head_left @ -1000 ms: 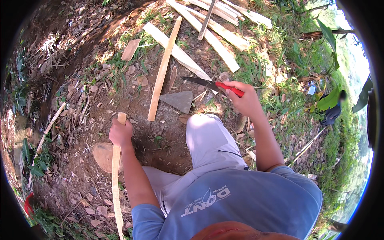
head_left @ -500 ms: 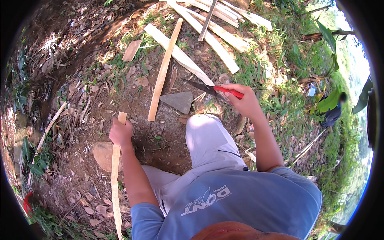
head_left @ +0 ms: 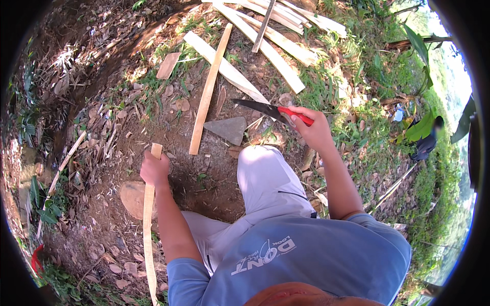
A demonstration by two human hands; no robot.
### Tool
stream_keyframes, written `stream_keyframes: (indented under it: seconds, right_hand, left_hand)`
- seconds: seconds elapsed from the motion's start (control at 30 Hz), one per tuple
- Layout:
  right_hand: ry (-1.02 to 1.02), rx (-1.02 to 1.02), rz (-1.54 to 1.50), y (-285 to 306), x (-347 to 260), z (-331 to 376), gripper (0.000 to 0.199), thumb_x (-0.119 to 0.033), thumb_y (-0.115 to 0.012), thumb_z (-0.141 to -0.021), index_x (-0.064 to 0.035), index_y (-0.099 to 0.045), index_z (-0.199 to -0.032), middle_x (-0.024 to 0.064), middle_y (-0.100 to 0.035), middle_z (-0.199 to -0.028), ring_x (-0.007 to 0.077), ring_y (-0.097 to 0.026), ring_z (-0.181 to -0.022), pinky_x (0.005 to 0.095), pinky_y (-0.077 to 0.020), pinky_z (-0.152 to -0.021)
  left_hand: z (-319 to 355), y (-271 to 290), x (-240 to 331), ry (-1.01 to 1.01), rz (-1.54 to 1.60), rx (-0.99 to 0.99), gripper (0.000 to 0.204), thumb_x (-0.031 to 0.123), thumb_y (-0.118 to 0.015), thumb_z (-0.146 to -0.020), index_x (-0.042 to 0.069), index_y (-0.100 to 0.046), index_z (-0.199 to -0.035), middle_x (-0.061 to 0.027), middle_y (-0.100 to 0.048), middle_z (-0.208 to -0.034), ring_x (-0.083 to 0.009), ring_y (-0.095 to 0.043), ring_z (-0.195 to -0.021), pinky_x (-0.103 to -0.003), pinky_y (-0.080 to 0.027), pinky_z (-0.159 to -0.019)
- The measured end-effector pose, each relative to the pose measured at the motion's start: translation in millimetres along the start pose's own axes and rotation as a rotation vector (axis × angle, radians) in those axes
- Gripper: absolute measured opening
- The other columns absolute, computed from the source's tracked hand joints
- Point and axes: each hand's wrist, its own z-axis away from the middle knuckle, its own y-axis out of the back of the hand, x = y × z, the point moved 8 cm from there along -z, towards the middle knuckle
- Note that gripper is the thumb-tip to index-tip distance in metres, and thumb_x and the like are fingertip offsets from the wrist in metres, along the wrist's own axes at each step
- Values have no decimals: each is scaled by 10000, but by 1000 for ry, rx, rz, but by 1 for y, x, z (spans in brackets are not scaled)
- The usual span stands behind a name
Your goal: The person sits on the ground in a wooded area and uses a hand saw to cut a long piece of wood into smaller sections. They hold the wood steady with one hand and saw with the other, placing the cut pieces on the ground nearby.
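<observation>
My left hand (head_left: 154,169) grips a long thin wooden strip (head_left: 148,229) near its upper end; the strip runs down past my left arm toward the lower edge. My right hand (head_left: 314,129) holds a knife (head_left: 268,109) by its red handle, the dark blade pointing left above my knee in light trousers. A flat grey stone (head_left: 228,128) lies on the bare soil just below the blade. A second wooden strip (head_left: 209,89) lies on the ground beyond the stone, running up and to the right.
Several pale split wooden slats (head_left: 275,46) lie piled at the top on grass. A brown rounded stone (head_left: 132,198) sits beside my left arm. Dry leaves and twigs cover the soil at left. Green plants and a dark object (head_left: 426,143) stand at right.
My right hand with the knife has shifted slightly, the blade now lifted a little and pointing left. My left hand and its strip have stayed in place.
</observation>
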Motion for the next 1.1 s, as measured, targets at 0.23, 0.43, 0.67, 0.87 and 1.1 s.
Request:
stream_keyframes:
  seconds: [0.23,0.43,0.67,0.87,1.1]
  right_hand:
    - [47,54,16,3,9,0,301,-134,-721,-1002,-54,-772,-1288,97,-812,-1093,116,-706,-872,285,-561,-813]
    - [60,0,-24,2,2,0,298,-120,-713,-1003,-42,-768,-1286,114,-812,-1136,129,-727,-927,289,-569,-861]
    - [23,-43,-55,0,5,1,305,-99,-710,-981,-47,-765,-1277,157,-788,-1095,191,-737,-918,319,-564,-868]
    - [-16,-38,-84,1,14,4,311,-90,-711,-978,-41,-763,-1281,147,-789,-1109,165,-720,-913,306,-559,-865]
    - [-75,-58,-91,1,11,5,313,-92,-714,-980,-46,-761,-1286,127,-789,-1067,147,-697,-855,304,-547,-810]
  left_hand:
    - [0,4,2,20,-8,-25,367,390,-749,-826,66,-647,-967,-179,-763,-839,-394,-776,-770,-524,-623,-669]
    - [1,5,2,16,-2,-7,354,384,-747,-827,73,-644,-961,-176,-764,-824,-390,-776,-758,-525,-623,-662]
    - [1,4,3,11,10,10,334,368,-738,-819,76,-632,-942,-172,-761,-813,-393,-773,-747,-525,-619,-648]
    - [-1,-2,1,8,3,13,335,363,-726,-813,77,-624,-954,-173,-757,-825,-398,-770,-747,-532,-616,-659]
    - [-1,-1,-3,21,1,7,335,358,-724,-815,74,-625,-962,-172,-761,-825,-400,-769,-755,-527,-614,-662]
